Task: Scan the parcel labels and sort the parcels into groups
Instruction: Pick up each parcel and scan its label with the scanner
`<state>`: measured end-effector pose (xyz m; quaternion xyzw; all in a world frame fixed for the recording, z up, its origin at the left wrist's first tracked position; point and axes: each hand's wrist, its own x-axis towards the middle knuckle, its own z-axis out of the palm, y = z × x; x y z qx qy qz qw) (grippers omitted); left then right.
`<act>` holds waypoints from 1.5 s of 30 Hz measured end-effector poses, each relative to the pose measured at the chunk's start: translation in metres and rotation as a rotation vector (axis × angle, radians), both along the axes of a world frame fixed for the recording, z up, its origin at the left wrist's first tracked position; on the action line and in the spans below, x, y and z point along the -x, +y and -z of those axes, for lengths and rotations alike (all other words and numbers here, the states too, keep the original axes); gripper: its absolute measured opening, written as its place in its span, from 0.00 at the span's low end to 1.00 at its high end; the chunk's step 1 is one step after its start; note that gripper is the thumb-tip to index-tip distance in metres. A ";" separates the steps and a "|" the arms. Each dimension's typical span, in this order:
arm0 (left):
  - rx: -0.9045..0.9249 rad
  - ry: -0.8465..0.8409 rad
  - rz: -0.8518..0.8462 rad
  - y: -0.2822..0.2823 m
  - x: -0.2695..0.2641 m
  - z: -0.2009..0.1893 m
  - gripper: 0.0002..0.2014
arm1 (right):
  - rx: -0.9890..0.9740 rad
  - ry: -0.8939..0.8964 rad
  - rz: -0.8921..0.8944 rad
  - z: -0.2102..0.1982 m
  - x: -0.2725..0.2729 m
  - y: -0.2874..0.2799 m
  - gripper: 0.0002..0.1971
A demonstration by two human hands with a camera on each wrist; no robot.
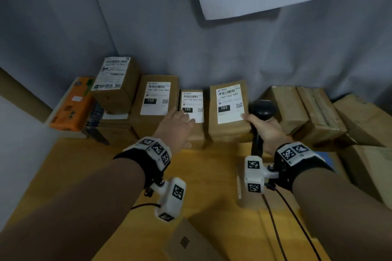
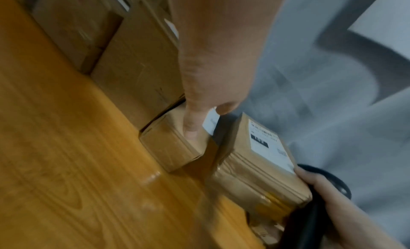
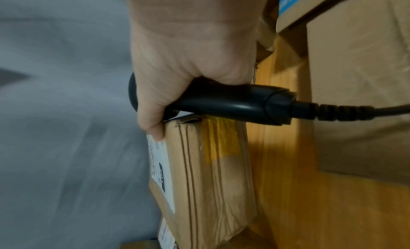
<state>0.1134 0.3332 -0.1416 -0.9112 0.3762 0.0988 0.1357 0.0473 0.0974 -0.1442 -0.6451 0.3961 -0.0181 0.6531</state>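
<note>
Head view: on the wooden table, the left hand lies with straight fingers on the small parcel labelled 150, at 12 o'clock. At 1 o'clock, the right hand is curled round the black scanner, its thumb touching the 102 parcel.

Left wrist view: the thumb presses the small parcel's top near its front edge.

Right wrist view: the fingers are wrapped round the scanner handle, beside the 102 parcel.

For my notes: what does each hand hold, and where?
Right hand grips the black scanner by its handle. Left hand rests on the small 150 parcel, holding nothing.
</note>
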 end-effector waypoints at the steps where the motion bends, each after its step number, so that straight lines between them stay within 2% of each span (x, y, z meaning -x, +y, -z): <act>1: -0.051 0.002 0.016 -0.003 -0.002 0.007 0.37 | 0.009 0.018 -0.011 0.011 -0.008 0.001 0.20; 4: -0.123 -0.067 0.060 -0.006 -0.005 0.022 0.30 | 0.064 0.068 -0.015 0.036 -0.022 0.005 0.11; 6: -0.112 -0.074 0.048 -0.003 -0.005 0.024 0.24 | 0.131 0.100 -0.026 0.046 -0.029 0.010 0.10; 9: -0.137 -0.082 0.039 0.002 -0.008 0.023 0.26 | 0.230 0.108 -0.050 0.051 -0.040 0.015 0.19; 14: -0.125 -0.073 0.017 0.004 -0.015 0.026 0.22 | 0.328 0.112 -0.163 0.051 -0.054 0.018 0.20; 17: -0.120 -0.080 0.025 0.002 -0.017 0.028 0.20 | 0.406 0.117 -0.173 0.052 -0.058 0.021 0.23; 22: -0.107 -0.070 0.026 -0.001 -0.014 0.024 0.18 | 0.442 0.139 -0.273 0.044 -0.054 0.017 0.20; 25: -0.078 -0.070 0.024 -0.004 -0.010 0.015 0.17 | 0.443 0.107 -0.228 0.032 -0.047 0.016 0.18; 27: -0.063 -0.083 0.025 -0.007 -0.005 0.005 0.18 | 0.446 0.084 -0.214 0.021 -0.039 0.014 0.15; 29: -0.042 -0.099 0.021 -0.010 0.002 -0.006 0.18 | 0.409 0.084 -0.235 0.006 -0.030 0.011 0.08; 32: 0.030 -0.109 -0.017 -0.014 0.016 -0.019 0.18 | 0.272 0.135 -0.303 -0.021 -0.006 0.003 0.05; 36: 0.157 -0.063 -0.114 -0.026 0.043 -0.031 0.16 | 0.133 0.093 -0.457 -0.052 0.042 -0.014 0.04; 43: 0.339 0.026 -0.381 -0.051 0.111 -0.026 0.13 | 0.088 0.015 -0.556 -0.050 0.115 -0.048 0.05; 45: 0.340 0.071 -0.463 -0.056 0.133 -0.024 0.16 | 0.070 0.005 -0.579 -0.044 0.132 -0.056 0.06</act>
